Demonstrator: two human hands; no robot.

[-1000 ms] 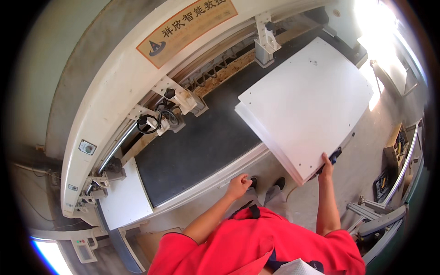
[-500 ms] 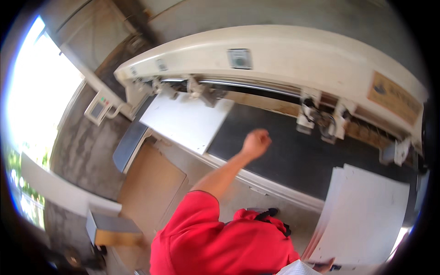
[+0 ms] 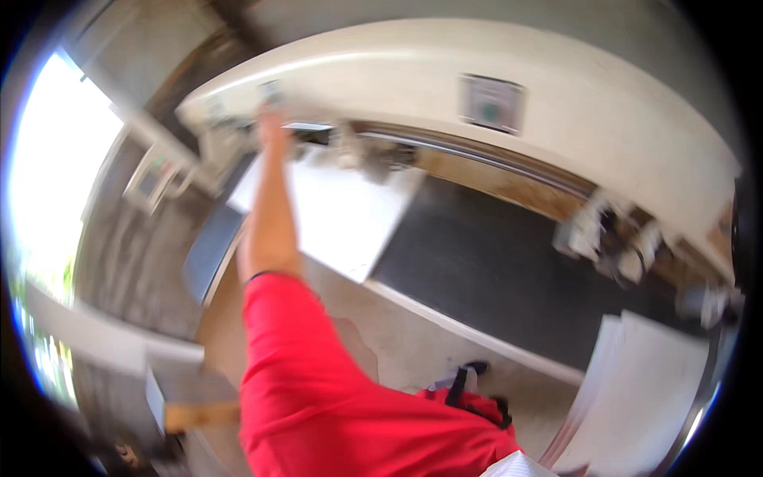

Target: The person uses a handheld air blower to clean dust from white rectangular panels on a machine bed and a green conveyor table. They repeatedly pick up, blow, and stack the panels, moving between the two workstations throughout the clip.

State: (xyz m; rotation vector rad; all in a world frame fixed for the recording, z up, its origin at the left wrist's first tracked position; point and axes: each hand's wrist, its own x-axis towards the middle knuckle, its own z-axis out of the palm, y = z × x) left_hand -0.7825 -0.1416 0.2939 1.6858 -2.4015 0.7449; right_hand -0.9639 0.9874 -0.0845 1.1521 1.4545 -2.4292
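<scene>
My left arm reaches far out to the machine's long cream beam point(image 3: 381, 67). My left hand point(image 3: 272, 123), smeared by motion, is at a small control panel point(image 3: 270, 91) on the beam's left part; its finger shape and any contact cannot be made out. Beneath my forearm, a large white sheet point(image 3: 350, 211) lies on the dark machine bed point(image 3: 485, 262), its far edge below the metal clamp-like heads point(image 3: 358, 155). At the lower right edge, only a sliver of my right hand point(image 3: 576, 471) shows beside a stack of white sheets point(image 3: 644, 389); its fingers are hidden.
A larger panel with a green button point(image 3: 491, 103) sits mid-beam. More machine heads point(image 3: 612, 238) hang at right. A control box on an arm point(image 3: 149, 179) stands at left. Below it are a blue-grey side table point(image 3: 211, 246) and a box-shaped object point(image 3: 195, 401).
My left hand, closed above the dark bed before, has swung left and away from me to the small beam panel. The view has shifted, and my right hand shows less.
</scene>
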